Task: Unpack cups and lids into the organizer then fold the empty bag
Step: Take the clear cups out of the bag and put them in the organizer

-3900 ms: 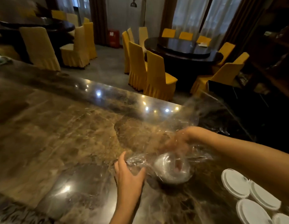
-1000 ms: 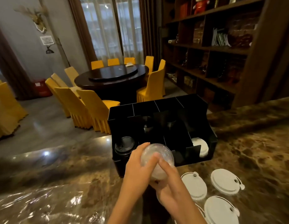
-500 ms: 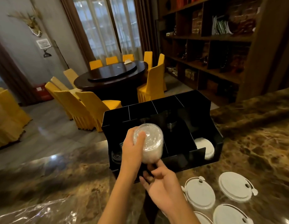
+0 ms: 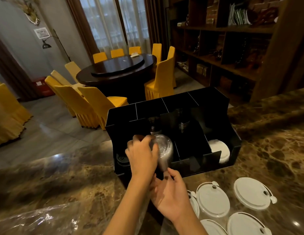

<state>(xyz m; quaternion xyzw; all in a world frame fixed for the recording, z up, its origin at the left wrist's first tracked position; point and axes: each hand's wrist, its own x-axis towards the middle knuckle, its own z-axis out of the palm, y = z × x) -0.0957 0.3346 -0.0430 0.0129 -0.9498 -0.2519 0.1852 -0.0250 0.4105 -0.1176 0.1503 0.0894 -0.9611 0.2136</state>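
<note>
My left hand [image 4: 142,155] grips a stack of clear plastic lids [image 4: 164,150] and holds it inside the front middle slot of the black organizer [image 4: 190,164]. Just below the stack, at the organizer's front wall, my right hand [image 4: 171,195] hovers with relaxed fingers and holds nothing. White lids [image 4: 219,150] stand in the front right slot, black lids [image 4: 122,159] in the front left slot, and clear cups [image 4: 182,126] in the back slots. The empty clear bag [image 4: 37,221] lies crumpled on the counter at lower left.
Several white lids [image 4: 213,200] lie flat on the marble counter [image 4: 275,158] right of my hands. Beyond the counter are a round dark table with yellow chairs and a wooden shelf unit on the right.
The left hand carried the stack of clear lids from in front of the organizer down into its front middle slot. The right hand let go of the stack and dropped below it.
</note>
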